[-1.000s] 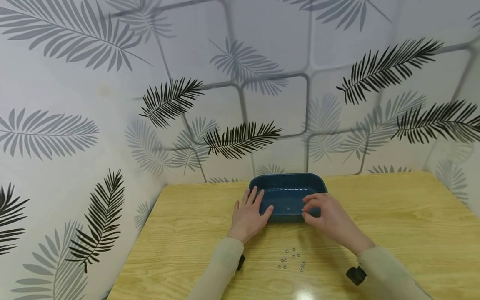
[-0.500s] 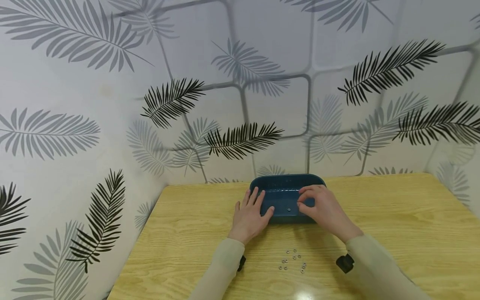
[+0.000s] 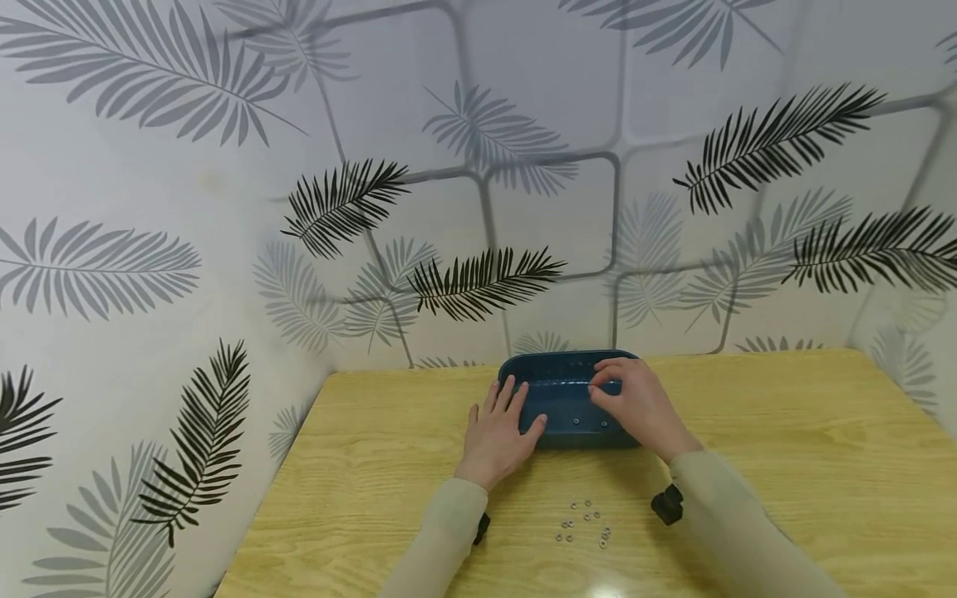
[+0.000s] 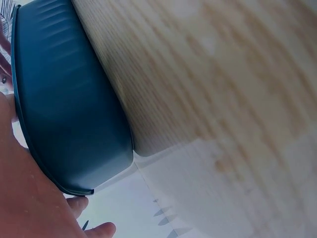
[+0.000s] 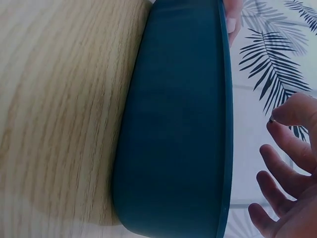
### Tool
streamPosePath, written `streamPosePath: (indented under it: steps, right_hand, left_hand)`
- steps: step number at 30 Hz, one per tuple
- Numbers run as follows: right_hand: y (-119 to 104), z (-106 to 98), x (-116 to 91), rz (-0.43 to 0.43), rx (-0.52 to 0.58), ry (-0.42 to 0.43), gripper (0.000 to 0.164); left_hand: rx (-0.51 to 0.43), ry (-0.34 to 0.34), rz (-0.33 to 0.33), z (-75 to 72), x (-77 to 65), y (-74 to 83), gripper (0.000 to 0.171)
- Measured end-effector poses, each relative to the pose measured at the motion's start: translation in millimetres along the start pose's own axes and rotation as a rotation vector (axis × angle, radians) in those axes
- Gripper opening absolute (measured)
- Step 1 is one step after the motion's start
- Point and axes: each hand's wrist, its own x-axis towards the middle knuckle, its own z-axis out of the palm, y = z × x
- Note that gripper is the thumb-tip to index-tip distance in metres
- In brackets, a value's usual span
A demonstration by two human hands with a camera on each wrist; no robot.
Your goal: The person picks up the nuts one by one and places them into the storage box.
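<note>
- Blue round-cornered tray (image 3: 579,441); left grip (image 3: 495,444) lay spread over it.
- Right grip (image 3: 645,405) pinched a tiny ring (image 5: 271,119).
- Silvery rings (image 3: 586,517) dotted the grained desk (image 3: 389,457) below leaf-patterned wall (image 3: 553,216).

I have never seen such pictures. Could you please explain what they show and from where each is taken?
No machine works here, only a person, bare-handed. The wide picture comes from a camera worn on the head, looking forward and down; the other two come from small black cameras on the wrists. On the wood-grained table stands a blue tray; nearer to the person lie small rings, and two more rings show inside the tray. The left hand lies at the tray's left end, fingers spread. The right hand, above the tray, pinches a tiny piece, too small to name.
</note>
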Motion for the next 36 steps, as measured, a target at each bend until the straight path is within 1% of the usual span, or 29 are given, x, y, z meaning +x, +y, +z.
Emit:
streamPosePath:
  steps: [5, 13, 21, 25, 31, 34, 36]
  right_hand:
    - [3, 6, 9, -0.013, -0.046, 0.004, 0.011]
    - [6, 14, 17, -0.011, -0.098, -0.033, 0.012]
    - [11, 22, 19, 0.04, -0.141, -0.093, 0.009]
    - [11, 23, 18, 0.076, -0.188, -0.118, 0.009]
    - [12, 23, 17, 0.107, -0.27, -0.157, 0.01]
    - [14, 24, 17, 0.125, -0.275, -0.189, 0.015]
    - [15, 25, 16, 0.126, -0.28, -0.208, 0.023]
  left_hand:
    - [-0.006, 0.003, 0.002, 0.6, 0.3, -0.9, 0.07]
    - [0.004, -0.009, 0.0, 0.3, 0.3, -0.8, 0.069]
    - [0.002, -0.01, 0.005, 0.8, -0.8, -1.4, 0.07]
    - [-0.006, -0.011, 0.007, 0.4, -1.8, -0.9, 0.07]
    - [-0.019, -0.004, 0.006, 0.3, -2.0, 0.8, 0.069]
    - [-0.019, -0.004, 0.003, 1.0, -2.1, 1.1, 0.069]
    - [-0.019, -0.003, 0.003, 1.6, -2.0, 1.0, 0.069]
